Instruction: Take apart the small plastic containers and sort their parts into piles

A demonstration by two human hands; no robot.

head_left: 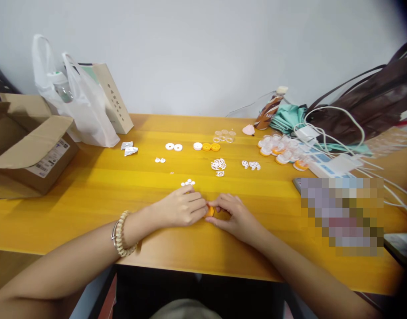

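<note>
My left hand (181, 207) and my right hand (230, 213) meet near the front middle of the yellow wooden table (90, 195). Both pinch a small orange round part (209, 212) between their fingertips; most of it is hidden by the fingers. A beaded bracelet (122, 234) sits on my left wrist. Just beyond my left hand lie a few tiny white pieces (187, 182). Farther back are white discs (173, 146), orange discs (211, 146), clear rings (224, 135) and white lattice pieces (218, 165).
An open cardboard box (27, 146) stands at the left with a white plastic bag (77, 104) and paper bag (113, 98). At the right are assembled orange-white parts (283, 149), a bottle (269, 110), a power strip (326, 161) with cables, and a dark bag (366, 104).
</note>
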